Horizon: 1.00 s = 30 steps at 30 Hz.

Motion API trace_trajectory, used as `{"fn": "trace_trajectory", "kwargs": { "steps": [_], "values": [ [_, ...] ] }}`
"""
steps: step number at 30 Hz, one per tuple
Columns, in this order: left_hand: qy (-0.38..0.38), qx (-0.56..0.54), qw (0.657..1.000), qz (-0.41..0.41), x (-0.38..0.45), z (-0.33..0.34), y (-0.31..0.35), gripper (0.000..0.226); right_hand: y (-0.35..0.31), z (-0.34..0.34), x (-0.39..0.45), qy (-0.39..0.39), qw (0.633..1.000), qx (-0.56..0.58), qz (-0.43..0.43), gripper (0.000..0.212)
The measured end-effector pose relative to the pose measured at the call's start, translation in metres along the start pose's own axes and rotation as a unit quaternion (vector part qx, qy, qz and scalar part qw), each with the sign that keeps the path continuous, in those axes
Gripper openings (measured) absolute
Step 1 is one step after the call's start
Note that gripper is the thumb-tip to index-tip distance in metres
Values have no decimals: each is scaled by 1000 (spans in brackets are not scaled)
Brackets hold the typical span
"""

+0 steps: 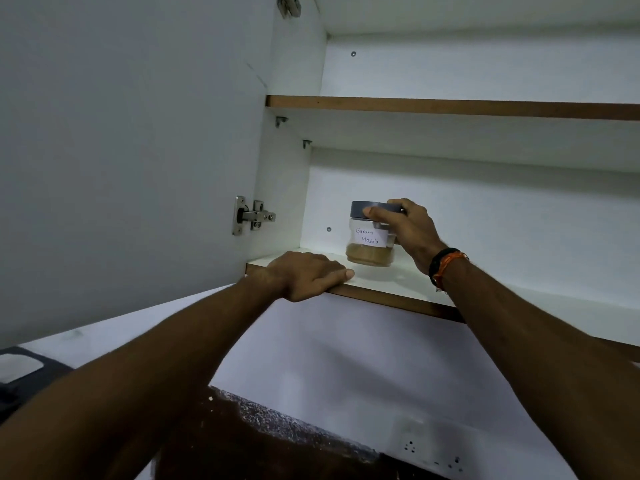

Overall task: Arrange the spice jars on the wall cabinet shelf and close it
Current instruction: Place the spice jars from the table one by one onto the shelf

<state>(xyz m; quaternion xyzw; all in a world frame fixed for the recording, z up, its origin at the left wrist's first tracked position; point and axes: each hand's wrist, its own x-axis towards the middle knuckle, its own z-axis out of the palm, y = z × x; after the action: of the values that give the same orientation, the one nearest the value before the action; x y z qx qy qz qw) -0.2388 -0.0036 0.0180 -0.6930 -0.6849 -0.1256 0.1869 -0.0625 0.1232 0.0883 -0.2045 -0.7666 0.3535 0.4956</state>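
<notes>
A clear spice jar [370, 249] with a grey lid, brown powder and a handwritten "Garam Masala" label stands on the bottom shelf [398, 282] of the open white wall cabinet. My right hand [405, 226] grips the jar by its lid from the right, thumb across the front of the lid. My left hand [308, 273] rests on the shelf's front edge to the left of the jar, fingers curled over the edge and thumb lying along the top. The cabinet door [131, 150] stands open at the left on its metal hinge [251, 215].
An upper shelf [450, 107] with a brown edge crosses the cabinet above. Below are a white wall, a dark speckled counter [277, 431], a wall socket [429, 445] at the lower right and a dark object [24, 375] at the left edge.
</notes>
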Motion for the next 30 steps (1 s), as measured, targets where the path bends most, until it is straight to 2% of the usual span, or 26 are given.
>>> {"fn": "trace_trajectory", "kwargs": {
  "steps": [5,9,14,21,30],
  "values": [
    [62,25,998,15,6,10,-6,78,21,21,32,-19,999,-29,8,58],
    [91,20,995,35,9,15,-9,60,37,34,55,-43,997,-64,22,58],
    [126,20,991,48,12,19,-16,56,52,53,79,-74,989,-122,23,52],
    [139,28,989,46,13,21,-16,74,47,67,106,-121,974,-190,20,57],
    [140,31,989,46,12,19,-15,63,57,89,121,-104,971,-216,8,57]
  ]
}}
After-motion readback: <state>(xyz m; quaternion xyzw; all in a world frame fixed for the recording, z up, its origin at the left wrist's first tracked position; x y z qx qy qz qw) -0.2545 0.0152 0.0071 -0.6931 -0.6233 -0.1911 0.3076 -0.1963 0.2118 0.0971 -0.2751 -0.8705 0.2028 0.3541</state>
